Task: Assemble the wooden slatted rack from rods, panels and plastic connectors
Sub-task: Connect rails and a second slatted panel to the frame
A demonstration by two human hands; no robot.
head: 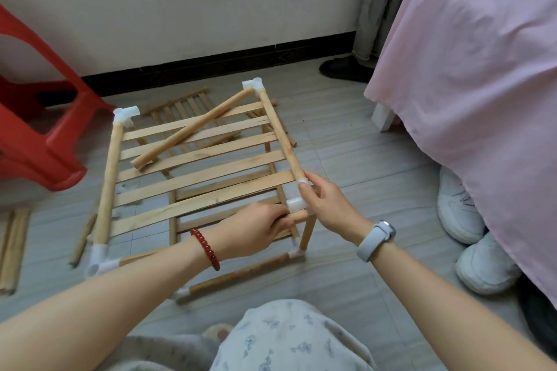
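Trouble is likeliest at the near right corner connector (297, 205), I judge — the rod end (298, 216) pinched in the curled fingers of the left hand (256, 229) could enter its socket skewed and jam, or a hard push could spring the upright leg (309, 235) below it. The right hand (327, 205) grips that connector, thumb laid along the top and fingers wrapped round. The rack (199, 166) stands on the tiled floor (361, 159) in mid-scene: pale wooden slats between two long side rods, white connectors at the corners, a lower frame beneath. A loose rod (193, 129) lies slantwise across the far slats — jolting could roll it off.
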